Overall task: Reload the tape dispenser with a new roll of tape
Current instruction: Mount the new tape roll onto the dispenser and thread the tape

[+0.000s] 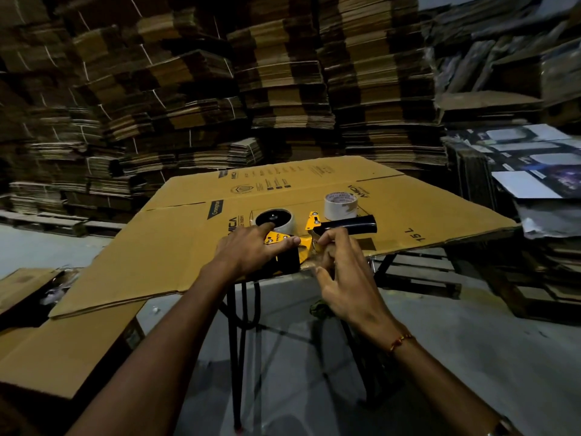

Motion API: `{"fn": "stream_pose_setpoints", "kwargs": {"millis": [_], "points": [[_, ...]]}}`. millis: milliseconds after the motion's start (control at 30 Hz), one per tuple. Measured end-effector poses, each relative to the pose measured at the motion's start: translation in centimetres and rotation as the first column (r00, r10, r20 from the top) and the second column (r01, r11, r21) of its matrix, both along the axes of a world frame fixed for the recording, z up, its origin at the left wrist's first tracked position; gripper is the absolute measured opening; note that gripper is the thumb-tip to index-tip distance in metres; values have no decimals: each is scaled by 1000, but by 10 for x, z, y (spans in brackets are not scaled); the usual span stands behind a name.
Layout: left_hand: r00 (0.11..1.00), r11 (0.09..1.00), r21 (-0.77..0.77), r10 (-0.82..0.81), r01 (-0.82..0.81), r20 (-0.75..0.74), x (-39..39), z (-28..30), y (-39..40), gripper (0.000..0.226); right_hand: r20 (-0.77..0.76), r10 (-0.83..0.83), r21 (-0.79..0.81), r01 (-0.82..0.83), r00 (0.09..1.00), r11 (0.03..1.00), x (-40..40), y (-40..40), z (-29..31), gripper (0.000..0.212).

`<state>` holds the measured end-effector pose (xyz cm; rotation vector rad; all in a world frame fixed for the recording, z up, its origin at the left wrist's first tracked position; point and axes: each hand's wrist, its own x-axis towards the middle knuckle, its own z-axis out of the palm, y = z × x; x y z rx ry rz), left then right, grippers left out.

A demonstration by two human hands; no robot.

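A yellow tape dispenser with a black handle lies on its side on a flattened cardboard box. A roll of tape sits on its black hub at the left end. My left hand presses down on the dispenser's yellow body, index finger touching the roll. My right hand pinches something small at the dispenser's front near the blade; a tape end cannot be made out. A second roll with a printed white core stands free behind the handle.
The cardboard sheet rests on a stand with thin black legs. High stacks of flattened cartons fill the back and left. Printed sheets lie stacked at the right. More cardboard sits at the lower left, above a grey concrete floor.
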<state>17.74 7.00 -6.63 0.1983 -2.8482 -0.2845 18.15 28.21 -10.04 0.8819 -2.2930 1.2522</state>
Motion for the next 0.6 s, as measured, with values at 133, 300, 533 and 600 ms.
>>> {"fn": "stream_pose_setpoints", "kwargs": {"millis": [133, 300, 533, 600], "points": [[1000, 1000, -20, 8, -8, 9, -1, -1, -1, 113, -5, 10, 0, -10, 1000, 1000, 5, -1, 1, 46], [1000, 1000, -7, -1, 1, 17, -2, -3, -2, 103, -16, 8, 6, -8, 1000, 1000, 15, 0, 1, 51], [999, 1000, 2, 6, -6, 32, -1, -1, -2, 109, -54, 19, 39, -17, 998, 999, 32, 4, 1, 48], [999, 1000, 9, 7, -7, 42, -2, -1, -2, 108, -56, 5, 12, -5, 998, 1000, 35, -1, 0, 51]]}}
